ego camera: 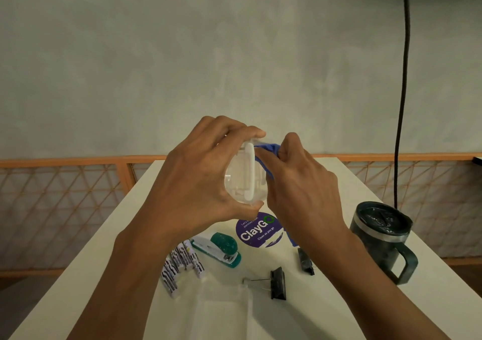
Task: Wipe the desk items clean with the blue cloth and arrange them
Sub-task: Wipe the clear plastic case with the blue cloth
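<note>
Left hand [198, 178] grips clear container [236, 183]; right hand [305, 188] pinches blue cloth [268, 148]; both raised.

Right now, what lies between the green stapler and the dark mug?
A round purple sticker and a black binder clip, seen in the head view.

The white table [146, 196] carries small black-and-white patterned boxes [180, 266] just beside a green stapler [219, 249], with a round purple sticker [258, 231] flat on the surface behind them. Two black binder clips lie apart right of centre, one nearer [277, 283] and one farther [305, 261]. A dark lidded mug [378, 238] stands upright near the right edge, and a clear tray [224, 311] lies at the near edge.
</note>
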Available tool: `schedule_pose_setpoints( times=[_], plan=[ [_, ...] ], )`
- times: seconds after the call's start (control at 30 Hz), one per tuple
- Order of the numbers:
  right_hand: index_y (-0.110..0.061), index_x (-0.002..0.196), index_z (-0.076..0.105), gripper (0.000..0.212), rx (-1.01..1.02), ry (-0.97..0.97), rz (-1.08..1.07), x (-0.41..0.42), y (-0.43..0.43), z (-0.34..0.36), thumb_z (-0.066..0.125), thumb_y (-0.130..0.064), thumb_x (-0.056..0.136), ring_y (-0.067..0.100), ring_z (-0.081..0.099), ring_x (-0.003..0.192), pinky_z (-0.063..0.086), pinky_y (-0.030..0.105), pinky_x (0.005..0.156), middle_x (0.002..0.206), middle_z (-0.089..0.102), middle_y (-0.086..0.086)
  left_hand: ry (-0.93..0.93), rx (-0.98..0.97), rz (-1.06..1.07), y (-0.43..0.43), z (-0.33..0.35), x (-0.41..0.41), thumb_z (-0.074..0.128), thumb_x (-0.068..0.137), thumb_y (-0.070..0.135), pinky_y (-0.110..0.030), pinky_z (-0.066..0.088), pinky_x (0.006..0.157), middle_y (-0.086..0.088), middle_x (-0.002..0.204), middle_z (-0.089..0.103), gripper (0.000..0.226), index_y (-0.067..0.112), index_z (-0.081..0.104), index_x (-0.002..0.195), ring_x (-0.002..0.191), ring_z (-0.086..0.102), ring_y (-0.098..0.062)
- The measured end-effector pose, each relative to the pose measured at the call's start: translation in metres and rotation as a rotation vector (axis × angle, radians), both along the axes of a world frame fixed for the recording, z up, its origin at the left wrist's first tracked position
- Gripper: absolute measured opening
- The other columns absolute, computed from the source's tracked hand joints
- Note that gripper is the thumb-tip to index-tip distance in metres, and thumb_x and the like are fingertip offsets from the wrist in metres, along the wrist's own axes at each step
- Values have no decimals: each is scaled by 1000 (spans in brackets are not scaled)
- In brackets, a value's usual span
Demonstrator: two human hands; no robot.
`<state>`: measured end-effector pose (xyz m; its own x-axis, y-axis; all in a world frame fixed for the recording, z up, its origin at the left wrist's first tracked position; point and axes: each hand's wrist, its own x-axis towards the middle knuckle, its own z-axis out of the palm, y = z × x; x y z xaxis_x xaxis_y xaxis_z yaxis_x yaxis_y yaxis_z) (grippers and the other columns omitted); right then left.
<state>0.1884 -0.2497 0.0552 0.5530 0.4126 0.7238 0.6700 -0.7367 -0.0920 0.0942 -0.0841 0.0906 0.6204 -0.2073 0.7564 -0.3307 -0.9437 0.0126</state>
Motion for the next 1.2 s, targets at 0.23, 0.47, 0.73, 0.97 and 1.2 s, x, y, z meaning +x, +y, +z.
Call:
schedule_pose_setpoints(
  times=[0.23,0.47,0.73,0.97,1.2],
  plan=[
    [-34,149,49,58,-228,164,-48,-22,-4,14,68,-13,98,19,40,86,36,33,65,129,32,4,-44,7,25,9,2,-1,100,61,44,-30,53,92,3,137,61,96,21,63,146,125,55,-17],
    [-41,143,52,44,-202,343,28,-18,-7,18,59,-23,104,12,46,71,43,28,69,115,25,-5,-76,18,-1,12,0,0,101,63,42,-25,51,94,1,139,62,93,17,63,144,125,56,-19],
    [-41,131,66,34,7,461,229,-14,-18,25,47,-21,112,18,60,87,52,34,80,106,41,-8,-177,41,-14,7,1,3,91,74,50,-22,45,106,-6,138,66,83,9,66,142,125,61,-24],
    [-44,128,65,32,-19,535,384,-23,-26,34,50,-20,112,10,52,86,38,20,72,99,39,-13,-186,24,-37,6,-3,9,94,75,47,-22,44,108,-10,137,68,82,5,66,140,124,63,-28],
    [-45,130,66,33,-32,477,279,-16,-36,35,51,-22,111,14,58,87,46,26,74,105,39,-9,-199,0,-53,2,-2,7,100,72,46,-24,47,109,-7,140,66,86,7,65,141,128,62,-25]
  ],
)
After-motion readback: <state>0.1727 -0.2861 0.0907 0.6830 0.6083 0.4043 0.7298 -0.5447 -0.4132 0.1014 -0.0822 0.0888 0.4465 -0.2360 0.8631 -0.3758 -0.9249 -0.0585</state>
